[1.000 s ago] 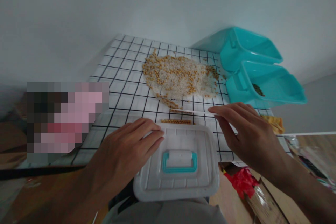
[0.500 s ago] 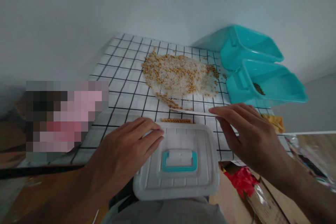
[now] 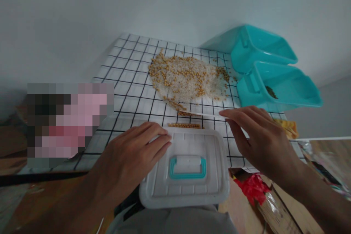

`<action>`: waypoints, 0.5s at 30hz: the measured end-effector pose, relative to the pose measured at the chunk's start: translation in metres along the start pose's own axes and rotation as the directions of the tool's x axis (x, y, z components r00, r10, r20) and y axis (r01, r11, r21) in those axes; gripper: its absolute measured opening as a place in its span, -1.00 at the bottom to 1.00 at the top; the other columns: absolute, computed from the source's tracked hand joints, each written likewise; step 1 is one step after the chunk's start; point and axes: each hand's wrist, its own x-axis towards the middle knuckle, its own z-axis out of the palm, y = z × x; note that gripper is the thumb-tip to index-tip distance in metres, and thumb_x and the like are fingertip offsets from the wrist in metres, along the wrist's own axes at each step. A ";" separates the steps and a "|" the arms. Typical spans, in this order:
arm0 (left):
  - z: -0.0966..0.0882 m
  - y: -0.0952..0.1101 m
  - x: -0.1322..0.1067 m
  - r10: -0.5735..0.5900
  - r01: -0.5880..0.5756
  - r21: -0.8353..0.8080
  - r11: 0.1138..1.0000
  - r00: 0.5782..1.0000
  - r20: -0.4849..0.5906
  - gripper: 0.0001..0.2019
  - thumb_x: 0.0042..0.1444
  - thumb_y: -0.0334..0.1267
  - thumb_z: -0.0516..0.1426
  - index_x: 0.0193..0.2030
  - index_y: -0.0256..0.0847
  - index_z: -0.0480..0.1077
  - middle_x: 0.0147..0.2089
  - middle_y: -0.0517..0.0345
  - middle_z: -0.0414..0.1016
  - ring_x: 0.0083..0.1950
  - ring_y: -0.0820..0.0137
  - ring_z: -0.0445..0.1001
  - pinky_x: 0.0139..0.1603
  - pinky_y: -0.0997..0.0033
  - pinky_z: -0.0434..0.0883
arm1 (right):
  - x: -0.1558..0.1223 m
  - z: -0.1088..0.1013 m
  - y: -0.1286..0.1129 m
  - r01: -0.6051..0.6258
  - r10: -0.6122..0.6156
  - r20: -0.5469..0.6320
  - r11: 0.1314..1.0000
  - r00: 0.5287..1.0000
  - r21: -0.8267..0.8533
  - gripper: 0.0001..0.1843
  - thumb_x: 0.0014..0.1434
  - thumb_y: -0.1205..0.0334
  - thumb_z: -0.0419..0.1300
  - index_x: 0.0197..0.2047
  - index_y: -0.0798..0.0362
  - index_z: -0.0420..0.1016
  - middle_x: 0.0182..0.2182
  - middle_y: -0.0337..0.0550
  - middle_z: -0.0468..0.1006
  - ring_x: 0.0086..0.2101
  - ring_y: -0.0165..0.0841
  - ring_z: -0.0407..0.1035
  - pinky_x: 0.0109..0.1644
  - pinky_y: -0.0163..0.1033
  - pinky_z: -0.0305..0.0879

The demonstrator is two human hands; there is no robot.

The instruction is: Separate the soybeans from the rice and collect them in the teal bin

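My right hand (image 3: 252,128) pinches one end of a thin white stick (image 3: 210,116) between thumb and fingers. The stick's far tip lies at a small group of yellow beans (image 3: 186,113), near the front edge of a spread of white grains and beans (image 3: 181,75). My left hand (image 3: 142,142) rests with its fingers laid over the left edge of a white lidded box (image 3: 189,142) with a turquoise handle. Just beyond the box, a neat row of yellow beans (image 3: 184,125) lies on the checked cloth (image 3: 126,95).
Two turquoise bins (image 3: 285,97) stand at the right; the nearer one holds some dark green stuff. A yellow cloth-like item (image 3: 286,128) lies beside my right wrist. Below the table's right edge is a cardboard box (image 3: 279,212) with red plastic. A blurred pink patch covers the left.
The white stick has shifted slightly away from me, its tip now at the far side of the small bean group. My left hand and the lidded box have stayed put.
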 end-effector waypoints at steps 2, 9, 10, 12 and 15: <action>-0.001 0.001 0.000 -0.004 0.004 0.000 1.000 1.000 -0.005 -0.84 0.38 -0.35 0.10 -0.05 -0.19 0.52 -0.01 0.06 0.58 0.05 0.23 0.54 0.10 0.07 0.54 | -0.001 -0.002 -0.002 0.005 -0.005 -0.001 1.000 1.000 0.005 -0.71 0.33 0.48 0.16 0.08 0.08 0.48 -0.17 -0.10 0.61 -0.16 -0.24 0.46 -0.05 -0.14 0.34; 0.001 0.000 0.001 -0.004 0.005 0.017 1.000 1.000 -0.017 -0.86 0.37 -0.34 0.12 -0.05 -0.17 0.51 -0.03 0.09 0.58 0.03 0.23 0.55 0.09 0.06 0.55 | 0.002 -0.001 -0.003 0.002 -0.002 -0.001 1.000 1.000 0.011 -0.74 0.34 0.46 0.16 0.06 0.08 0.49 -0.19 -0.10 0.62 -0.17 -0.25 0.47 -0.05 -0.13 0.35; 0.001 0.000 0.001 0.002 -0.001 0.022 1.000 1.000 -0.022 -0.86 0.37 -0.34 0.12 -0.05 -0.17 0.51 -0.02 0.08 0.58 0.04 0.23 0.55 0.09 0.06 0.55 | 0.003 -0.001 -0.003 -0.001 0.001 -0.001 1.000 1.000 0.009 -0.74 0.34 0.46 0.16 0.06 0.07 0.48 -0.19 -0.10 0.62 -0.17 -0.24 0.47 -0.04 -0.12 0.35; 0.002 -0.001 0.001 0.008 -0.007 0.025 1.000 1.000 -0.025 -0.85 0.37 -0.34 0.11 -0.04 -0.18 0.51 -0.02 0.07 0.58 0.05 0.22 0.54 0.09 0.06 0.55 | 0.004 0.001 -0.002 -0.002 0.002 0.006 1.000 1.000 0.012 -0.74 0.35 0.45 0.15 0.07 0.07 0.48 -0.18 -0.10 0.63 -0.16 -0.23 0.47 -0.04 -0.11 0.35; 0.002 -0.001 0.001 0.005 -0.005 0.012 1.000 1.000 -0.017 -0.84 0.38 -0.34 0.10 -0.04 -0.18 0.52 -0.02 0.05 0.58 0.04 0.23 0.54 0.10 0.07 0.55 | 0.004 0.001 -0.003 0.003 -0.004 0.028 1.000 1.000 0.025 -0.73 0.36 0.45 0.14 0.09 0.06 0.47 -0.17 -0.10 0.62 -0.17 -0.23 0.46 -0.04 -0.10 0.34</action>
